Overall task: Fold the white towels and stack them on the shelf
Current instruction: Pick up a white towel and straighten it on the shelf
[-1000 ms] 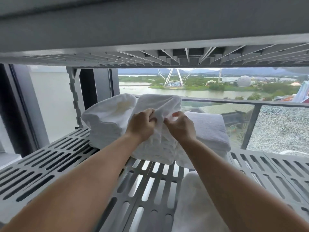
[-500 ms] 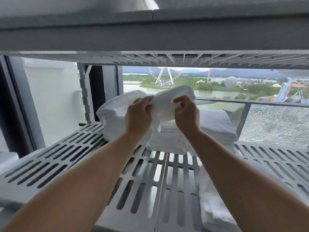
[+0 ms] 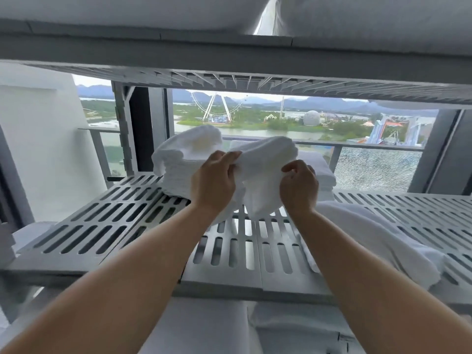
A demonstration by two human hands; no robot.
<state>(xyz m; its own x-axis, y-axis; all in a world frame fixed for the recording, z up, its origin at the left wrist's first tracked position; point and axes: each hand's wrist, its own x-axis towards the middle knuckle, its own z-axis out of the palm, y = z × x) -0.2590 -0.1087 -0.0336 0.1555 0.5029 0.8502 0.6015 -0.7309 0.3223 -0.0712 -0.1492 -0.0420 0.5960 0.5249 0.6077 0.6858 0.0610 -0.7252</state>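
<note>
Landmark: the slotted grey shelf (image 3: 107, 226); places below are given against it.
Below the shelf, nearest: white linen (image 3: 293, 325) on the level under its front edge; how many pieces cannot be told.
Arms: two bare forearms reach forward over the shelf's front edge, both raised off its surface, wrists level with each other.
Left hand (image 3: 213, 181): back of the hand up, fingers curled and pinching the held towel's upper edge between thumb and fingertips.
Right hand (image 3: 300, 186): back of the hand up, fingers clenched on the same towel's right edge, knuckles bent.
Held towel (image 3: 263, 172): one, white, bunched and unfolded, hanging between the two hands above the shelf's middle, its lower end sagging just above the slats.
Loose towel (image 3: 370, 241): one, white, lying crumpled on the shelf's right front, under the right forearm.
Stacks: two on the shelf's rear. Left stack (image 3: 184, 159) bulges, with many layers showing; right stack (image 3: 321, 175) is lower and flatter, partly hidden by the held towel.
Upper shelf (image 3: 153, 49): one, overhead, with white bedding (image 3: 127, 8) on top.
Beyond the shelf: a window onto a river and one Ferris wheel (image 3: 217, 106).
</note>
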